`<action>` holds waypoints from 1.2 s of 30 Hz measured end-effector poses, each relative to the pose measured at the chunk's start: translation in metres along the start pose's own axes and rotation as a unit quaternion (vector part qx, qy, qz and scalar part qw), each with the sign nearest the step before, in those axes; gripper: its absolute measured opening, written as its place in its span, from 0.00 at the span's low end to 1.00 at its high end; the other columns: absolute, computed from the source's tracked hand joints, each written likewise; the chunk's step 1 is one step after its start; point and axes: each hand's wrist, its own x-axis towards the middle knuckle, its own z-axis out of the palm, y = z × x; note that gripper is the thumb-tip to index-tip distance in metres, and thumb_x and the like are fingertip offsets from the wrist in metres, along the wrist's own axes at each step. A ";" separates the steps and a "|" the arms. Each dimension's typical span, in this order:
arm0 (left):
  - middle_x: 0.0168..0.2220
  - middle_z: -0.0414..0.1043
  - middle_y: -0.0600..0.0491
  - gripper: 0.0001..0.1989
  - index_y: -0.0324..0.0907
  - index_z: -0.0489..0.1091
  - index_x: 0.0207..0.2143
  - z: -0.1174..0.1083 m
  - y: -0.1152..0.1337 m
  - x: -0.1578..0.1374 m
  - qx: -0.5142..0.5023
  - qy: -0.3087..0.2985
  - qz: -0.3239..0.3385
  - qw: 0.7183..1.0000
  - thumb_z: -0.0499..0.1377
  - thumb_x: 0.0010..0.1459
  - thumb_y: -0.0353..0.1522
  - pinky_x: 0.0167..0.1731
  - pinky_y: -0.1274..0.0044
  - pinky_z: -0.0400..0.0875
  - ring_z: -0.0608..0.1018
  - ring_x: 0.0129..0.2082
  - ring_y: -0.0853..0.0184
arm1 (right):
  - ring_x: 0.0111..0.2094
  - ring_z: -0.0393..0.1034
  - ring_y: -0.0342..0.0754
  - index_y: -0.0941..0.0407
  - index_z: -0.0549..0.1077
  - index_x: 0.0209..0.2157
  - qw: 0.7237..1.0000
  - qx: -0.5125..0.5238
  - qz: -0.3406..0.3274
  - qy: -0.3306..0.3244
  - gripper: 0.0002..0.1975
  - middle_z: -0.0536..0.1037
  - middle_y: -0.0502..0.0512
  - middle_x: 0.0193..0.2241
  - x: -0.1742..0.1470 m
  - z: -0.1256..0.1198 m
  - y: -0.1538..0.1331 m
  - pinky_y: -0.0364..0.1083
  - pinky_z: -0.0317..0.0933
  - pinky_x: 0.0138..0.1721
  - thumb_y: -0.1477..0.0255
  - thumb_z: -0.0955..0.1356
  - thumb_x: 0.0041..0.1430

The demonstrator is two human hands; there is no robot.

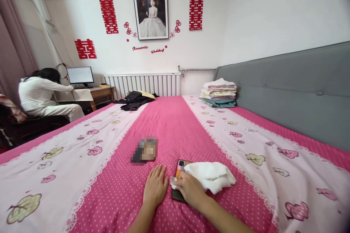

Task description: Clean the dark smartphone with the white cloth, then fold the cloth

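Observation:
My left hand (155, 184) lies flat on the pink polka-dot bed sheet (175, 120), its fingers stretched out and holding nothing. To its right, a phone (179, 195) rests on the sheet with its camera side up and a multicoloured back. My right hand (189, 189) is over the phone, fingers closed on a bit of white cloth (210, 175) that shows at the fingertips. The larger crumpled part spreads out to the right of the hand; the link between the two parts is hidden. Beyond my left hand lies a small flat object (145, 150), its surface pixelated.
Folded cloths (218, 93) are stacked by the grey headboard (284, 87). Dark clothes (133, 100) lie at the bed's far edge near a radiator (142, 83). At left, a person in white (43, 93) leans on a desk with a monitor (80, 75).

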 end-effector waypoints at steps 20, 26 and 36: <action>0.61 0.55 0.52 0.21 0.56 0.53 0.59 -0.010 0.000 -0.012 0.001 -0.054 0.067 0.996 0.43 0.63 0.41 0.56 0.62 0.55 0.58 0.61 0.62 | 0.38 0.70 0.49 0.56 0.76 0.37 0.988 -0.035 0.145 0.033 0.14 0.75 0.59 0.35 -0.024 -0.014 0.012 0.42 0.56 0.34 0.73 0.59 0.63; 0.61 0.55 0.53 0.21 0.56 0.53 0.59 -0.012 0.003 -0.011 -0.007 -0.059 0.116 0.991 0.41 0.65 0.40 0.57 0.63 0.55 0.58 0.60 0.62 | 0.36 0.72 0.50 0.61 0.75 0.39 0.967 -0.069 0.239 0.053 0.17 0.77 0.61 0.34 -0.003 -0.005 0.020 0.42 0.57 0.32 0.71 0.56 0.65; 0.60 0.57 0.54 0.21 0.57 0.52 0.59 -0.010 0.001 -0.013 -0.027 -0.047 0.135 0.989 0.42 0.64 0.41 0.56 0.63 0.57 0.61 0.59 0.63 | 0.38 0.71 0.49 0.61 0.75 0.40 0.960 -0.095 0.256 0.064 0.21 0.76 0.63 0.37 0.040 0.005 0.048 0.42 0.57 0.36 0.72 0.54 0.66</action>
